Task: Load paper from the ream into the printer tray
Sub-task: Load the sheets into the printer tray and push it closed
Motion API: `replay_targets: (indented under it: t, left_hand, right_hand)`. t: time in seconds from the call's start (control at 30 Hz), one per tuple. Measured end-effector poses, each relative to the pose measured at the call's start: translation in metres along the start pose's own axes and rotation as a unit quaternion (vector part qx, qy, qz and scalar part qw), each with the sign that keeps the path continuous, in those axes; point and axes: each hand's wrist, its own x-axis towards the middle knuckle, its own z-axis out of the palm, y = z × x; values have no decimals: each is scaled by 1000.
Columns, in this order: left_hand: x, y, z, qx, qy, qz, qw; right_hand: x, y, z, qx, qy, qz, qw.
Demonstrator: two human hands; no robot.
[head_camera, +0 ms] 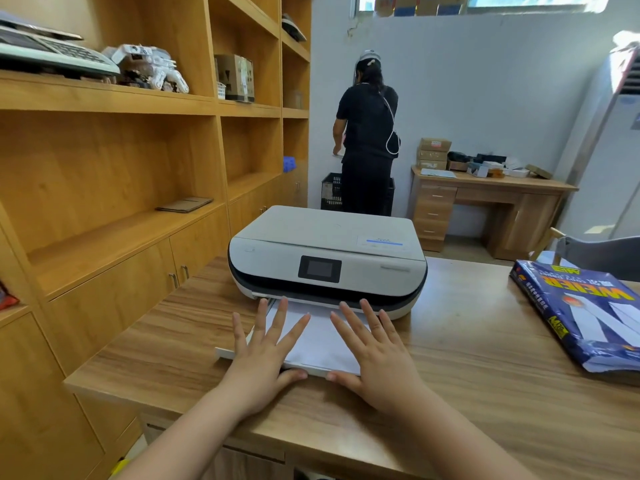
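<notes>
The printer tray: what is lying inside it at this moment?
White paper lies in the pulled-out printer tray. The left hand and right hand rest flat on it, covering parts. Its far end is hidden under the printer.

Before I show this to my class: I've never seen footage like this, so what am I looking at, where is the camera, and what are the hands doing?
There is one picture, taken by a wide-angle camera worn on a person's head, looking forward and down. No robot is involved; the two bare arms belong to the wearer. On the wooden desk stands a white printer with its paper tray pulled out toward the person. A stack of white paper lies in the tray. The left hand and right hand are spread flat on it, gripping nothing. The blue paper ream lies to the right, its near end open. Another person stands in the background, facing away.
</notes>
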Motion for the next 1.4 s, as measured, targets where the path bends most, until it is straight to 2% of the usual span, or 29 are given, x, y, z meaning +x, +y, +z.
replay_targets:
  t: [0.17,0.3,0.43,0.57,0.73,0.97,1.17,1.4]
  left_hand:
    - [17,0,2,-42,8,8,999]
    - [28,2,-3,-42,-25,3,999]
    - [42,-3,8,-26,1,19,999]
    - [55,-3,8,-38,-18,14,999]
    - [74,-1,2,-20,-58,3,998]
    - [98,-5,-1,-17,-65,-10,998]
    - [120,-18,-12,15,-59,-1,998]
    - [138,-20,-6,2,-91,0,996]
  right_hand:
    - [9,7,3,6,-11,4,1000]
    - [15,14,6,4,-25,-5,1000]
    - [21,26,12,2,-49,13,999]
    - [32,42,14,-1,-56,34,998]
    - [55,59,7,-27,-60,6,998]
    - [72,72,1,-20,-89,-3,996]
    - [89,79,0,-38,-85,-26,995]
    - [93,82,10,-12,-78,12,997]
